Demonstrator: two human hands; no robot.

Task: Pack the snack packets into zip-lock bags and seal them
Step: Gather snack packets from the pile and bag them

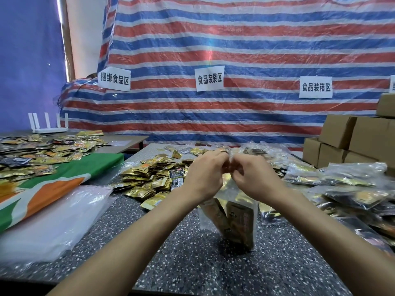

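Both hands meet at the mouth of a clear, thin plastic zip-lock bag [232, 223], which hangs upright from them at the centre of the view. The left hand [204, 177] and the right hand [255, 178] are curled, knuckles nearly touching, and pinch the top edge of the bag between them. The fingertips are hidden, so I cannot tell exactly where on the zip strip they press. Inside the bag stand a few flat gold and brown foil snack packets [240, 223]. Its lower end is close to the dark speckled stone worktop [192, 265]; whether it touches is unclear.

The film looks soft and limp, likely slippery, and it will not hold its shape, so the load sags to the bottom. The packets look light and stiff-edged, and a corner could snag the thin film. The sensible hold is on the zip strip itself, thumb against forefinger, with the pinch working outward along the strip towards three and nine o'clock.

At ten o'clock from the bag lies a loose heap of gold foil packets [147, 178], at eight o'clock a stack of empty clear plastic bags [53, 221], and at three o'clock a pile of filled clear bags [342, 184].
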